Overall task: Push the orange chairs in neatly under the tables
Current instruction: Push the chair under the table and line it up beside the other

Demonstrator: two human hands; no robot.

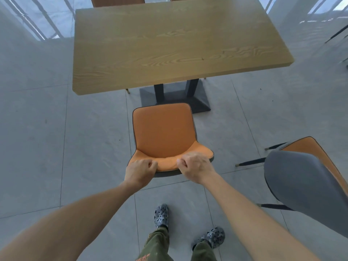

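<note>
An orange chair (pixel 163 129) with a grey shell stands in front of me, its seat facing a wooden table (pixel 169 40). The seat's front edge lies just short of the table's near edge, over the black pedestal base (pixel 199 102). My left hand (pixel 140 171) grips the top of the chair's backrest on the left. My right hand (pixel 195 166) grips the same backrest top on the right. A second orange chair (pixel 308 178) stands at the right, turned with its grey back toward me and well away from the table.
Two more orange chair backs (pixel 116 0) show at the table's far side. Grey floor tiles (pixel 47 129) spread to the left and right. Thin black legs of another piece of furniture (pixel 337 33) reach in at the far right. My feet (pixel 162 215) are just behind the chair.
</note>
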